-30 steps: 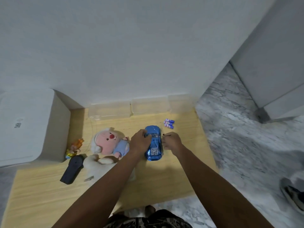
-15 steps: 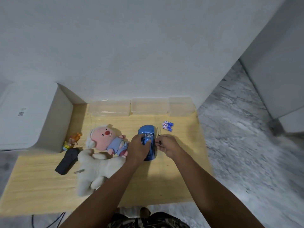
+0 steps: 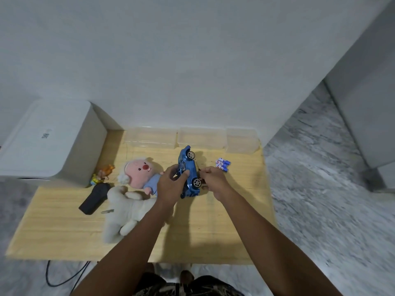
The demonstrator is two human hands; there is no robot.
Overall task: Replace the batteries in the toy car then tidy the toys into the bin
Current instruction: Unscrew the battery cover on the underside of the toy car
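The person stands at the near edge of the wooden counter [image 3: 64, 227], both arms reaching forward over it. The left hand [image 3: 170, 185] grips the blue toy car [image 3: 189, 171] from its left side, thumb curled over the body, holding it tipped on its side and raised off the counter so that two wheels face right. The right hand [image 3: 213, 180] sits close against the car's underside with its fingers [image 3: 208, 170] bunched together, pinching something thin and dark; it is too small to make out what it is. The underside itself is mostly turned away, so I cannot tell whether any cover is on or off. Just beyond the right hand a small cluster of blue and white batteries [image 3: 223, 164] lies on the counter. To the left, a pink plush doll [image 3: 141, 173] lies partly behind the left wrist, with a white plush toy [image 3: 125, 210] in front of it and a black remote [image 3: 94, 197] beside that. A small orange figure [image 3: 103, 174] is tucked against a white box [image 3: 51, 142]. Clear plastic bins [image 3: 192, 137] line the wall, their edges hard to separate
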